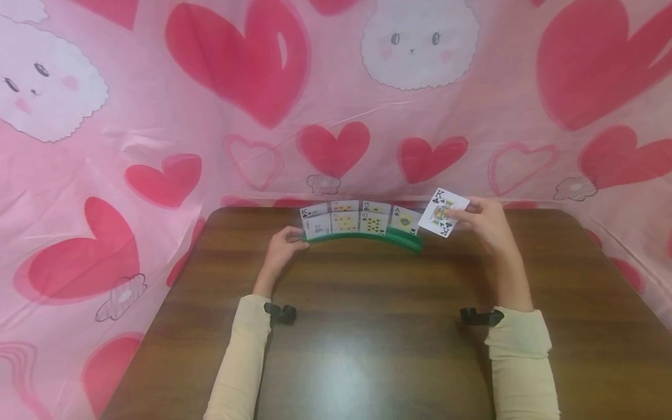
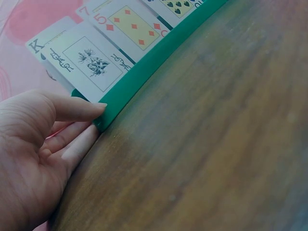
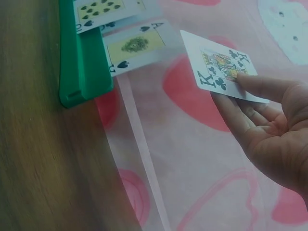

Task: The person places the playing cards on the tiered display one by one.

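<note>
A curved green card holder (image 1: 362, 235) stands near the far edge of the table with playing cards upright in two rows. My left hand (image 1: 280, 248) pinches its left end, thumb on the front face and fingers behind and below. In the left wrist view, a joker (image 2: 94, 65) and a five of diamonds (image 2: 130, 29) stand in front of other cards. The ten of spades (image 1: 374, 223) follows, then an ace of spades (image 1: 405, 220) at the right. Beside that end, my right hand (image 1: 488, 224) holds a king of clubs (image 3: 221, 67) face up between thumb and fingers, apart from the holder.
The brown wooden table (image 1: 367, 326) reaches from the holder back toward me. A pink cloth (image 1: 336, 99) with hearts hangs behind and along the sides, close to the far edge. Black straps (image 1: 283, 314) with small devices sit at both wrists.
</note>
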Motion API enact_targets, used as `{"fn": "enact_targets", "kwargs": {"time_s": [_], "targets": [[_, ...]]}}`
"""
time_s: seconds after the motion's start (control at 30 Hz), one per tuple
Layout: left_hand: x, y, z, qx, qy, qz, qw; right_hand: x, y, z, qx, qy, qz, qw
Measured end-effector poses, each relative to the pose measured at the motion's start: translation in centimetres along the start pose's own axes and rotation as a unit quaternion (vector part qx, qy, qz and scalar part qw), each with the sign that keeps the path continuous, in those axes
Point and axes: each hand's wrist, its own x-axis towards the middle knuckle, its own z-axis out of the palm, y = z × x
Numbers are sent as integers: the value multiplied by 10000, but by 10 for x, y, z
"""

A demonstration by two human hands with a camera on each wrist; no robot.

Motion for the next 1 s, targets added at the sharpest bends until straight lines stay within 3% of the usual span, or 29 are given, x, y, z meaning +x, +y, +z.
{"fn": "enact_targets", "kwargs": {"time_s": [0.53,1.0], "targets": [[0,2,0,27,28,42,10000,2,0,28,-873,-295,-251,9954],[0,1,0,-70,10,74,9999,3,6,49,-1232,-461,-102,9913]]}}
